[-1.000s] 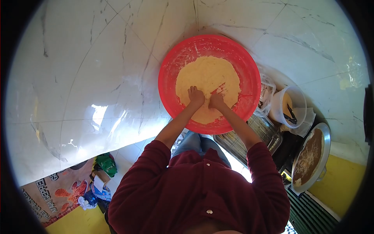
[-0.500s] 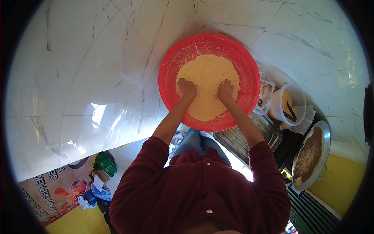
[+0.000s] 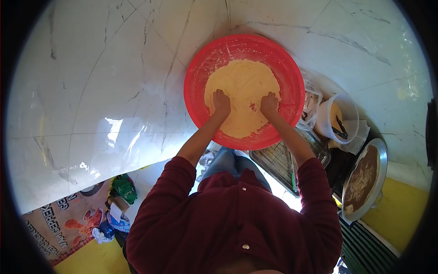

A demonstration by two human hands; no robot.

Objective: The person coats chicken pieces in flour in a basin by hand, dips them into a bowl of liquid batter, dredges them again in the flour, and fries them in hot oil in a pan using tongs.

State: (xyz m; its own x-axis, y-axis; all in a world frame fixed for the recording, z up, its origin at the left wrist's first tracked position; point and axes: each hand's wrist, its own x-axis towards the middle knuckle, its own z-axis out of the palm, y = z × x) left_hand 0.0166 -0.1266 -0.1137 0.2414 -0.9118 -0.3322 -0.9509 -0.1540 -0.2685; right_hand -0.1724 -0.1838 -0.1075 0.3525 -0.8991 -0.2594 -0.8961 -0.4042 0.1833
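Note:
A wide red plastic basin holds a broad layer of pale yellow, floury mixture. Over the left half of this mixture, my left hand is closed, its fingers curled down into the yellow mass. My right hand sits in the right half, likewise closed with curled fingers against the mixture. Between the hands, close to the right one, a small patch of red basin bottom shows through. What lies under my fingers is hidden.
Right of the basin are a plastic bag, a clear tub with a black-handled utensil, and a wire rack tray. A round metal pan with brown contents stands further right. Marble-patterned tiles surround the basin.
Both hands have shifted slightly to the right across the mixture. A small red patch of basin bottom now shows beside my right hand.

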